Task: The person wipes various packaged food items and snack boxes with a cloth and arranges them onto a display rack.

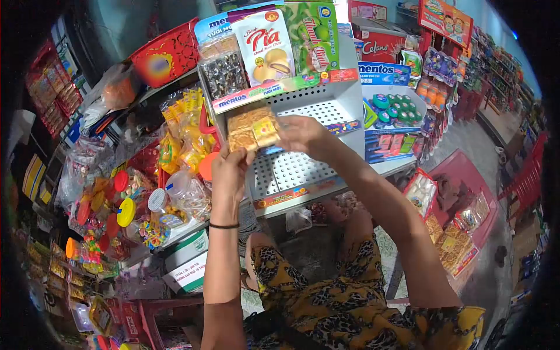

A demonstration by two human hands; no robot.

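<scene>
A flat clear package of golden-brown snacks with a yellow label (252,127) is at the left end of the white display rack's middle shelf. My left hand (232,163) pinches its lower edge between thumb and fingers. At the package's right edge is my right hand (300,137), slightly blurred, its fingers partly spread near the label; whether it touches is unclear. Around them the white perforated rack (291,172) has a Mentos strip (256,98) above. A Pía bag (267,48), a green bag (311,38) and a dark snack pack (223,74) stand on the top shelf.
Jars with coloured lids (125,212) and yellow packets (185,131) crowd the left side. Right of the rack is a Mentos display (391,111) with green containers. A pink plastic stool (461,175) at the right bears more snack packages (455,248).
</scene>
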